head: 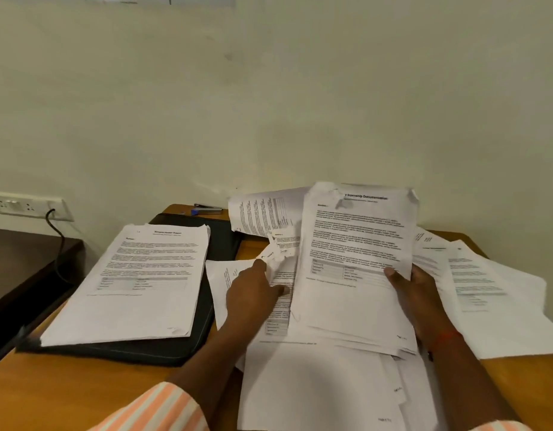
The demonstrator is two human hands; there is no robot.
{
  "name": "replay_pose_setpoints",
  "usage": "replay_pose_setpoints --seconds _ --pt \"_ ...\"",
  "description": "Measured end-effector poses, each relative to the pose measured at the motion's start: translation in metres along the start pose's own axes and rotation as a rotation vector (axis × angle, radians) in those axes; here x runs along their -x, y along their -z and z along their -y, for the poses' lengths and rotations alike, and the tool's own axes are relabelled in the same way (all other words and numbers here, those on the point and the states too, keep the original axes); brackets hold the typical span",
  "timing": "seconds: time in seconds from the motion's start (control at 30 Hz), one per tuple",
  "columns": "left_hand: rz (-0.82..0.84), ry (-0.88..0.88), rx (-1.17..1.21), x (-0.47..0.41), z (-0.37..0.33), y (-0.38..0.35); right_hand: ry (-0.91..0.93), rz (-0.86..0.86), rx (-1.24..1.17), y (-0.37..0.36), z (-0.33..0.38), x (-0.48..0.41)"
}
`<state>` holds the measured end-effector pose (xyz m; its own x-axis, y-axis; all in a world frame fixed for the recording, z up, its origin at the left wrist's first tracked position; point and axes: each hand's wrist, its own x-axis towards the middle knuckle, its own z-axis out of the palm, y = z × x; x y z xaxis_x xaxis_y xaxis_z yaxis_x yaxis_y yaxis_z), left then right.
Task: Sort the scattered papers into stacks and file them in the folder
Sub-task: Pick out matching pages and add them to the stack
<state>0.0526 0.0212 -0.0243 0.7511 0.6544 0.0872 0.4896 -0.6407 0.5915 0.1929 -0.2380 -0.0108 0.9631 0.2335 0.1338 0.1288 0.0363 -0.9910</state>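
Note:
A neat stack of printed papers (138,281) lies on an open black folder (207,321) at the left of the wooden table. Loose sheets (325,387) are spread over the middle and right. My right hand (415,293) grips a bundle of sheets (356,244), thumb on the top page, and holds it tilted up off the table. My left hand (253,290) pinches the crumpled corner of a sheet (276,259) just left of that bundle. More pages (486,284) lie flat at the right.
A stapler (207,209) sits at the table's (67,390) far edge behind the folder. The wall rises right behind the table. A wall socket (26,205) with a black cable is at the left, above a dark side surface (23,259).

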Motion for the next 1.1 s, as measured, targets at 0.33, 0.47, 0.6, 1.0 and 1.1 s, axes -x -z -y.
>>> replay_pose_setpoints --seconds 0.33,0.47,0.6,1.0,1.1 --pt "-0.203 -0.052 0.863 -0.008 0.002 0.016 0.026 0.206 0.021 -0.003 0.006 0.004" --pt "-0.259 -0.198 0.705 -0.006 0.001 0.025 0.057 0.269 0.087 -0.007 -0.002 0.002" --pt "-0.129 -0.064 0.900 -0.009 0.002 0.025 0.048 0.240 0.118 -0.012 -0.001 0.006" --pt "0.018 0.030 1.046 -0.003 -0.008 0.024 0.043 0.210 0.021 -0.015 -0.001 0.005" --pt "0.001 0.034 0.995 -0.004 -0.008 0.018 0.019 0.215 -0.010 -0.015 0.001 0.005"
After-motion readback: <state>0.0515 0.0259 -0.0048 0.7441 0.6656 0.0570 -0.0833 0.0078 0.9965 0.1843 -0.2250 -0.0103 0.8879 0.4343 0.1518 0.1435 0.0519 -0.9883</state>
